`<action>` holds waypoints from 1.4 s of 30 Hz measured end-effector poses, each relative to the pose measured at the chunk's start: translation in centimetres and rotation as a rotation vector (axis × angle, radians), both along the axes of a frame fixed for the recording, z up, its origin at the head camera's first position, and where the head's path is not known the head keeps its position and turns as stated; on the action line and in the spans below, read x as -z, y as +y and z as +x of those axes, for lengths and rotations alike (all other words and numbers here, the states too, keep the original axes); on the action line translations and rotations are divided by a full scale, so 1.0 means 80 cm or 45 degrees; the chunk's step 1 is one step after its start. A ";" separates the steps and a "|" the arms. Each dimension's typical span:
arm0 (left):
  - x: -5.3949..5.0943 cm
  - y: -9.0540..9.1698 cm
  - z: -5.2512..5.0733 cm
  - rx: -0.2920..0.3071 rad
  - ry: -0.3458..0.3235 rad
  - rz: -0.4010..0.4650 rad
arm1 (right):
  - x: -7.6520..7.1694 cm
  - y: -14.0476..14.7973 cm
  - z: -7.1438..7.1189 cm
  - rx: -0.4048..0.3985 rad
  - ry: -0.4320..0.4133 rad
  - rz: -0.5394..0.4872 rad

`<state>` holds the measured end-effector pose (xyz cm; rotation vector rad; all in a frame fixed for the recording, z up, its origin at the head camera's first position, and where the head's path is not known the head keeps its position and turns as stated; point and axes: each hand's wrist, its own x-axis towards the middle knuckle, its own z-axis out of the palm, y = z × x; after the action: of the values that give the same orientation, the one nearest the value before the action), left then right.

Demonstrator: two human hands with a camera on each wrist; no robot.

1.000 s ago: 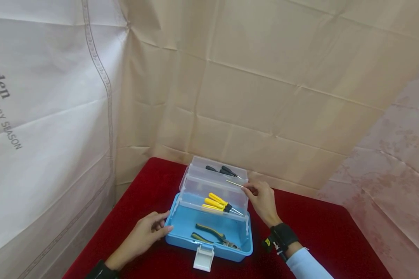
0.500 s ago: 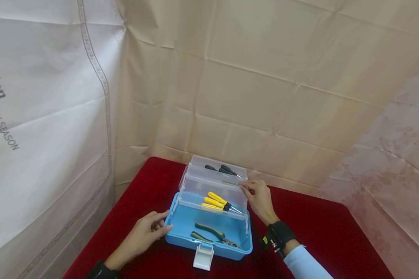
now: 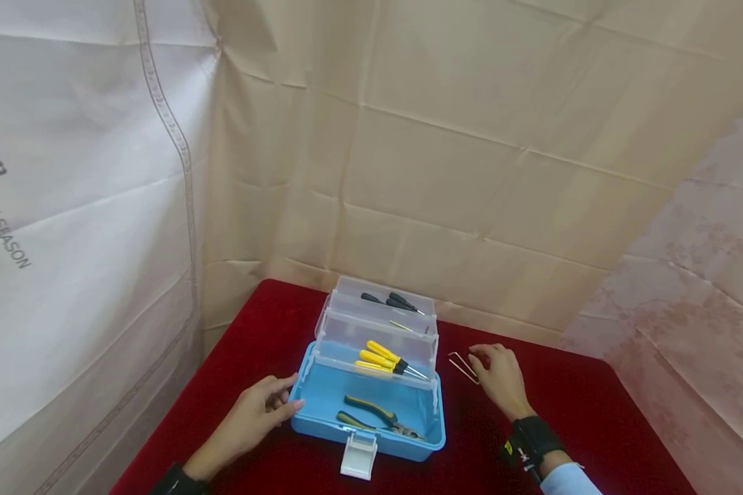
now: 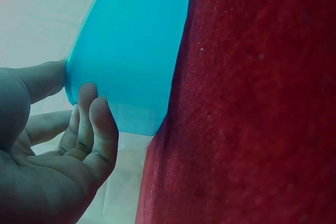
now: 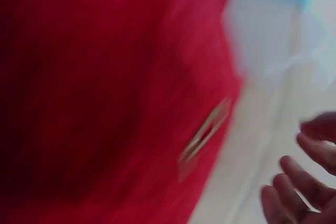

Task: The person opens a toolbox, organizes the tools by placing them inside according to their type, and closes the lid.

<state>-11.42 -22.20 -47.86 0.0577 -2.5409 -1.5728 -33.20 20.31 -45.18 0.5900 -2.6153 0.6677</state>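
My left hand (image 3: 263, 411) grips the left rim of a blue toolbox (image 3: 368, 432); in the left wrist view, thumb and fingers are at the corner of the toolbox wall (image 4: 134, 40). My right hand (image 3: 498, 375), fingers loosely bent and holding nothing visible, hovers just right of several L-shaped brass-coloured hex keys (image 3: 463, 368) on the red cloth. Those hex keys (image 5: 205, 135) are blurred in the right wrist view, apart from the hand (image 5: 299, 182). One hex key (image 3: 401, 325) lies in a raised clear tray.
Yellow-handled screwdrivers (image 3: 379, 357) lie in the lower clear tray, black-handled screwdrivers (image 3: 397, 301) at the top. Pliers (image 3: 374, 412) lie in the blue base. A white latch (image 3: 358, 455) hangs at the front. Cloth walls (image 3: 446, 172) stand behind the red-covered table (image 3: 569, 412).
My right hand has let go of a hex key in the raised tray and moved right, over to the hex keys on the cloth. The left hand stays at the toolbox rim.
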 end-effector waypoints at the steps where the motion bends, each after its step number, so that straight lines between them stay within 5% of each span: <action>1: -0.001 -0.001 0.000 0.000 0.001 0.001 | 0.010 0.016 -0.006 0.012 -0.038 0.052; 5: -0.002 -0.002 0.000 0.013 0.009 -0.009 | 0.047 0.078 -0.022 0.021 -0.232 0.154; 10: -0.002 -0.004 0.006 0.006 -0.013 -0.002 | 0.062 0.101 -0.027 0.056 -0.369 0.102; 18: -0.006 -0.007 0.007 -0.011 0.009 -0.020 | 0.057 0.058 -0.027 -0.008 -0.307 0.159; 26: -0.006 -0.005 0.008 -0.017 -0.011 -0.013 | 0.050 0.032 -0.025 0.001 -0.375 0.172; 36: -0.006 -0.002 0.010 0.011 -0.022 0.009 | 0.044 0.040 -0.019 0.055 -0.677 0.068; 42: -0.007 -0.001 0.008 -0.002 0.009 -0.013 | 0.030 0.050 -0.013 -0.072 -0.784 0.086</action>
<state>-10.74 -22.25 -47.30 0.0530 -2.5426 -1.5571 -34.26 24.35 -47.56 0.5435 -3.2076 0.8964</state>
